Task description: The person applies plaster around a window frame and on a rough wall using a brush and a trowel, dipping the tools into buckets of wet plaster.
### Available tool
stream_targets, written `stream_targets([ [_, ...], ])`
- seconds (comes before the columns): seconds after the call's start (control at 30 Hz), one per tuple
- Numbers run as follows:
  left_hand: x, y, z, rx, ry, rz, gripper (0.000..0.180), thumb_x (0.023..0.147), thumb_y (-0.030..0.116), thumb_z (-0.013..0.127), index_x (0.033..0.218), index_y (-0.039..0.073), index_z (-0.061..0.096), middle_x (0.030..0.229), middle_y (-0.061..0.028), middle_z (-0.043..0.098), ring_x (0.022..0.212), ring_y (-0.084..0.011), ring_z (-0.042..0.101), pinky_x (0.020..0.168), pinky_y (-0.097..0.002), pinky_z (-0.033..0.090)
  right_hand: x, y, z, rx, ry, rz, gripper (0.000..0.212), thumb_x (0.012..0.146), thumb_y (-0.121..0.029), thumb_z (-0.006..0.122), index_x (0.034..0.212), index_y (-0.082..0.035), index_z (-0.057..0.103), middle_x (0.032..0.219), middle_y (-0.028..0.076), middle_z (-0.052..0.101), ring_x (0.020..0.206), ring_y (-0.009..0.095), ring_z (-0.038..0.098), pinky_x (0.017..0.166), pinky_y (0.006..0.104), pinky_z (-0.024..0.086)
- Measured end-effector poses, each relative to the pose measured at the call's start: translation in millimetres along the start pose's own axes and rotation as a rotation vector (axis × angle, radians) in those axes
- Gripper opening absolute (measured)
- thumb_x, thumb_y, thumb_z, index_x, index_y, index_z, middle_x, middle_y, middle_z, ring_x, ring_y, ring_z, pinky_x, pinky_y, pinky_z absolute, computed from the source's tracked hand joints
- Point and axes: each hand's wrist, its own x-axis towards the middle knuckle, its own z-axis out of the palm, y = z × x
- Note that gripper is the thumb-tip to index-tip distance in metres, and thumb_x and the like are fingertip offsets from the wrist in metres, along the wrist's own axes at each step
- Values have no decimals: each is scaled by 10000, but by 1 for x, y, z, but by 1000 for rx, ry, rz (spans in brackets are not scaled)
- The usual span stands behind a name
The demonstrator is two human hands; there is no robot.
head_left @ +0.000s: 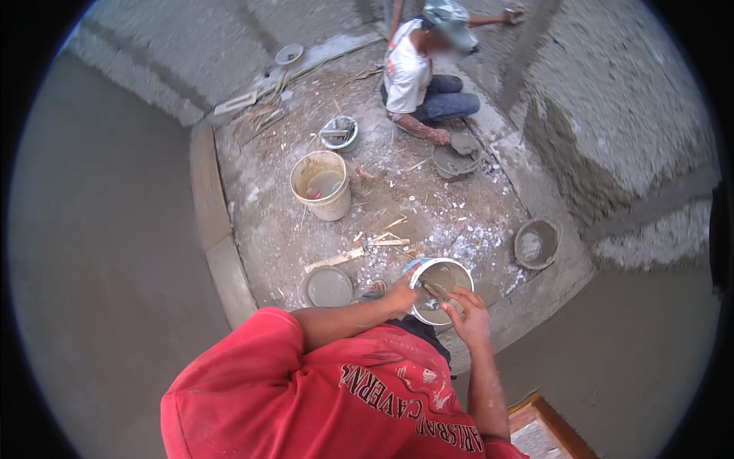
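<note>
Just in front of my body is a white bucket [467, 269] with grey-brown watery contents. My left hand [401, 297] is closed on its left rim. At the right side of the bucket, my right hand [469, 315] has its fingers bent around the end of a narrow brownish tool [434, 289]. That tool slants over the bucket's mouth, and its exact kind is unclear. Left of my hands a round grey basin [329, 288] sits on the floor, its inside grey.
A co-worker [409, 73] crouches by the far wall, one hand on a mortar-loaded trowel [464, 144] over a dark basin [451, 174]. A large bucket [330, 208], a tool-filled bowl [350, 140], another basin [538, 265] and wood scraps [334, 259] are on the floor.
</note>
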Motion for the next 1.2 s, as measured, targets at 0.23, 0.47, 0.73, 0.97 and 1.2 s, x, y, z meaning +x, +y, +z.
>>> stream_targets([
  [0.23, 20, -75, -106, -480, 169, -124, 827, 835, -4, 551, 1554, 284, 263, 1196, -137, 627, 917, -265, 667, 625, -438, 615, 0, 50, 90, 42, -75, 499, 315, 919, -202, 674, 1205, -72, 643, 1203, 169, 671, 982, 320, 680, 799, 392, 539],
  [0.47, 83, -169, -203, -833, 577, -328, 718, 852, -22, 514, 1490, 238, 313, 1220, -156, 599, 968, -324, 678, 596, -482, 614, -60, 59, 151, -220, -675, 647, 710, 852, -499, 705, 1345, -11, 554, 1293, 243, 614, 1203, 366, 599, 1005, 400, 471],
  [0.73, 258, -316, -274, -961, 993, -196, 659, 873, -35, 438, 1457, 233, 289, 1319, -191, 534, 935, -415, 682, 573, -553, 621, -54, 86, 234, -164, -1268, 834, 1202, 712, -736, 708, 1491, 81, 295, 1420, 328, 467, 1321, 375, 498, 1080, 424, 410],
  [0.97, 396, -364, -326, -982, 880, -372, 640, 835, -45, 440, 1438, 169, 410, 1237, -149, 589, 1016, -348, 657, 654, -477, 620, -31, 114, 296, -104, -954, 999, 1149, 667, -586, 834, 1468, 32, 290, 1387, 266, 498, 1291, 411, 500, 1053, 455, 416],
  [1.2, 469, -449, -404, -628, 857, -134, 584, 843, 55, 536, 1419, 115, 468, 1155, -194, 661, 980, -330, 688, 733, -427, 612, 5, 105, 303, -107, -995, 1017, 1043, 705, -500, 836, 1454, 14, 322, 1384, 264, 482, 1289, 407, 490, 1061, 462, 404],
])
